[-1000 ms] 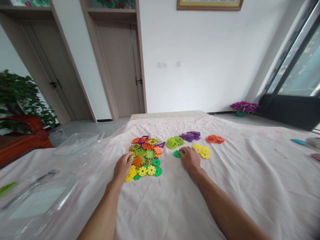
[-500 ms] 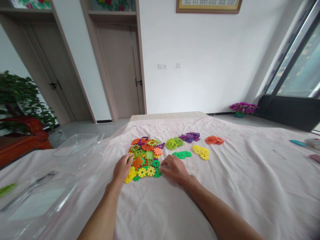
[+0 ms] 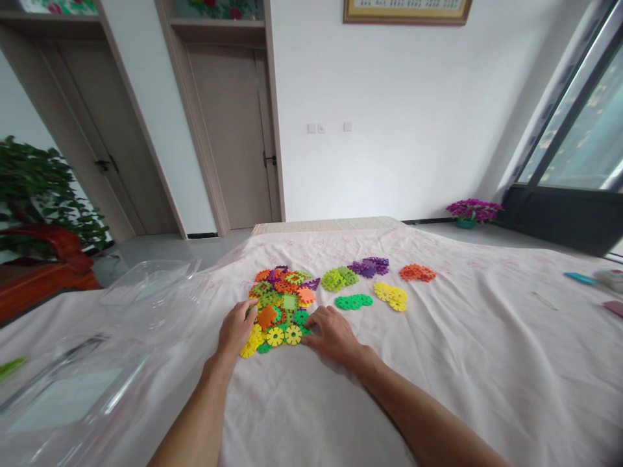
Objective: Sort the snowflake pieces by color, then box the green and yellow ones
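Right hand (image 3: 333, 332) held nearest, thumb and fingers parted; green disc (image 3: 301, 317) seen just beside fingertips, toward cloth's (image 3: 477, 337) left edge.

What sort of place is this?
Probably a living room in a home: there's a flat grey-brown door, a leafy green plant and a rectangular gold-framed wall picture.

From my remote post, I see smooth plastic in the notched pieces (image 3: 277, 299), spread over soft, wrinkled, matt cloth (image 3: 462, 363). I view clear, glossy plastic in the container (image 3: 150, 282), polished, wood-like furniture (image 3: 43, 277), a matt, wood-look door (image 3: 231, 136) and a smooth, matt wall (image 3: 399, 117).
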A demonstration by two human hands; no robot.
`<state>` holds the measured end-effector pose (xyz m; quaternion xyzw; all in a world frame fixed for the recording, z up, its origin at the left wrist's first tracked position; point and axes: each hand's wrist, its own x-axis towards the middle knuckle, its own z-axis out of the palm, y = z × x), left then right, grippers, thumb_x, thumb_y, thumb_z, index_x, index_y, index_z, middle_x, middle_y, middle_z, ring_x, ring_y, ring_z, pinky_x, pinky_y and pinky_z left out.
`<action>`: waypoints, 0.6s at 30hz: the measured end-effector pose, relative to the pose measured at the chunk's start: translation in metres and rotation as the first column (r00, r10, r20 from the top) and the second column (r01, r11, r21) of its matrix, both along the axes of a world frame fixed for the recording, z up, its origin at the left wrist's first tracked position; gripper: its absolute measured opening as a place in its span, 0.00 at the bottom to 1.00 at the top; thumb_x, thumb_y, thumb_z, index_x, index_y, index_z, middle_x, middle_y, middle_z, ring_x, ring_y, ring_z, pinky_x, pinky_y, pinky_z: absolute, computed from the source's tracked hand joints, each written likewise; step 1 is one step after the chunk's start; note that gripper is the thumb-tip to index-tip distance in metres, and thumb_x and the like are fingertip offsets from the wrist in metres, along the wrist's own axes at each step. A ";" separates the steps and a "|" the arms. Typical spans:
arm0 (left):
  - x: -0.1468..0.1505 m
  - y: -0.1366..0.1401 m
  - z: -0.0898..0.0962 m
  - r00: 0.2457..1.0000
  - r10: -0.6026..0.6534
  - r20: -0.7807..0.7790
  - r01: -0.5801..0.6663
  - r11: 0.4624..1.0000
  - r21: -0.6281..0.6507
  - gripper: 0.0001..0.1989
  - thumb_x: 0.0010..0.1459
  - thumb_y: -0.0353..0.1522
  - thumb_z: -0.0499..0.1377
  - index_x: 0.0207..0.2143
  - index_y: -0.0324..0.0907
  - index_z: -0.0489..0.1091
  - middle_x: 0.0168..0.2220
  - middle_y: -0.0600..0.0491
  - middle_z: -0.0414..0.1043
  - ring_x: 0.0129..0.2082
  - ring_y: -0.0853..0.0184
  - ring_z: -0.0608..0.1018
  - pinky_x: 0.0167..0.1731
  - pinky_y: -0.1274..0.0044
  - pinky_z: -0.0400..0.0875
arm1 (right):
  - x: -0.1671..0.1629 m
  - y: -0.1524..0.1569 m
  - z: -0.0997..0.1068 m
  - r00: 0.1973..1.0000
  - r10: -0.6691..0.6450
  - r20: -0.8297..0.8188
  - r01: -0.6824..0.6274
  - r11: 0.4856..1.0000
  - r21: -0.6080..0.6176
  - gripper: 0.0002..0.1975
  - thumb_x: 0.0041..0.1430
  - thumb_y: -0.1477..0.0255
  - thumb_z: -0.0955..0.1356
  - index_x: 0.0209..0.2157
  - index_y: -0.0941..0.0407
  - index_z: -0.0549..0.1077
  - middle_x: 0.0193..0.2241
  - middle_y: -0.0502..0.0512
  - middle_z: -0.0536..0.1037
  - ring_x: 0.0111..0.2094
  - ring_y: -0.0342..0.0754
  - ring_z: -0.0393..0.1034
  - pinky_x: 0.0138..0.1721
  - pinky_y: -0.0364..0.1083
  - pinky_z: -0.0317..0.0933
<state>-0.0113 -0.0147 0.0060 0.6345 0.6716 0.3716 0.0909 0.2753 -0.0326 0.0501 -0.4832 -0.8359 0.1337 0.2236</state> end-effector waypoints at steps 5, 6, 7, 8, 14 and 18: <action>0.000 0.001 -0.001 1.000 -0.005 0.004 0.005 1.000 0.006 0.19 0.63 0.39 0.49 0.50 0.43 0.72 0.53 0.48 0.74 0.54 0.62 0.74 0.56 0.71 0.66 | -0.001 -0.002 0.003 0.998 0.066 -0.002 -0.066 0.998 0.018 0.13 0.52 0.65 0.73 0.41 0.51 0.78 0.39 0.52 0.76 0.43 0.49 0.67 0.43 0.44 0.55; 0.000 0.001 0.000 1.000 -0.006 0.006 0.006 1.000 0.007 0.19 0.63 0.39 0.49 0.50 0.43 0.72 0.53 0.48 0.74 0.54 0.62 0.74 0.56 0.71 0.66 | -0.002 -0.002 0.003 0.997 0.076 -0.010 -0.076 0.997 0.019 0.13 0.52 0.65 0.73 0.41 0.51 0.78 0.39 0.52 0.76 0.43 0.48 0.67 0.43 0.44 0.55; 0.001 0.001 0.000 1.000 -0.005 0.009 0.005 1.000 0.008 0.19 0.63 0.39 0.49 0.50 0.43 0.72 0.53 0.48 0.74 0.54 0.62 0.74 0.56 0.71 0.66 | -0.002 -0.002 0.003 0.997 0.081 -0.020 -0.081 0.997 0.018 0.13 0.52 0.66 0.73 0.40 0.51 0.78 0.39 0.52 0.76 0.43 0.48 0.67 0.43 0.44 0.56; 0.001 0.001 0.001 1.000 -0.003 0.011 0.003 1.000 0.008 0.19 0.63 0.39 0.49 0.50 0.44 0.72 0.53 0.48 0.74 0.54 0.62 0.74 0.56 0.71 0.66 | -0.002 -0.002 0.003 0.996 0.078 -0.032 -0.078 0.997 0.016 0.12 0.52 0.67 0.73 0.40 0.52 0.77 0.39 0.52 0.76 0.43 0.48 0.67 0.43 0.44 0.56; 0.002 0.000 0.003 1.000 0.009 0.010 -0.009 1.000 -0.002 0.19 0.63 0.39 0.50 0.50 0.44 0.72 0.53 0.49 0.75 0.54 0.62 0.75 0.56 0.71 0.66 | -0.003 0.003 -0.007 0.992 0.011 -0.122 -0.014 1.000 -0.025 0.11 0.48 0.72 0.73 0.37 0.54 0.75 0.34 0.51 0.76 0.37 0.46 0.68 0.37 0.42 0.55; 0.001 0.000 0.002 1.000 0.003 0.010 -0.003 1.000 -0.003 0.19 0.63 0.38 0.49 0.51 0.44 0.72 0.53 0.48 0.74 0.54 0.62 0.74 0.57 0.70 0.65 | -0.002 0.011 -0.015 0.976 -0.043 -0.214 0.023 0.995 -0.093 0.04 0.50 0.74 0.71 0.30 0.54 0.74 0.30 0.48 0.76 0.33 0.44 0.67 0.33 0.41 0.54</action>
